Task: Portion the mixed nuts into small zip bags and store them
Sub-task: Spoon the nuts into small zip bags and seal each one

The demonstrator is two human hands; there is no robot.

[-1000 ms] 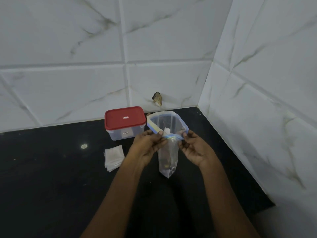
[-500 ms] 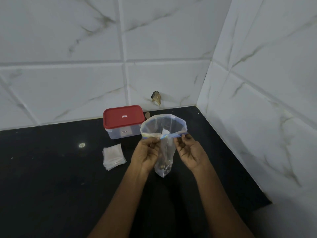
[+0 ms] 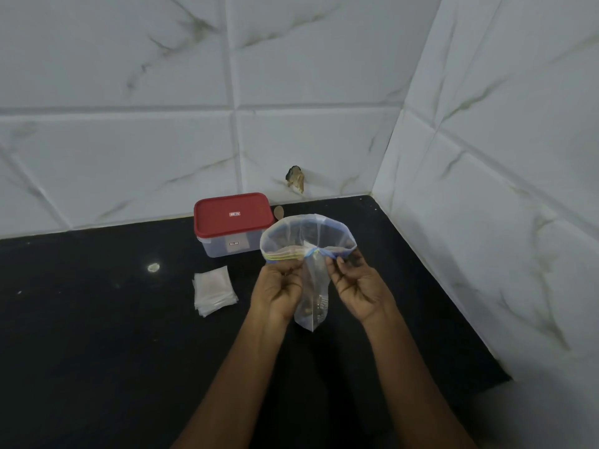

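Observation:
I hold a clear zip bag (image 3: 312,296) upright over the black counter, with a few nuts at its bottom. Its mouth gapes open toward the wall, and the near zip strip is gathered between my hands. My left hand (image 3: 278,293) pinches the strip on the left, my right hand (image 3: 356,290) pinches it on the right, fingers curled. Behind the bag stands a clear plastic box with a red lid (image 3: 231,213), closed. A stack of small empty zip bags (image 3: 214,290) lies flat to the left of my hands.
The black counter (image 3: 97,335) runs into a corner of white marble tiles (image 3: 486,189) at the back and right. A small brown rounded object (image 3: 278,211) shows behind the box. A chipped hole (image 3: 295,178) marks the back wall.
The bag's mouth has turned and spread wider, and my hands have drawn closer together along the near zip strip. The box and bag stack have not moved.

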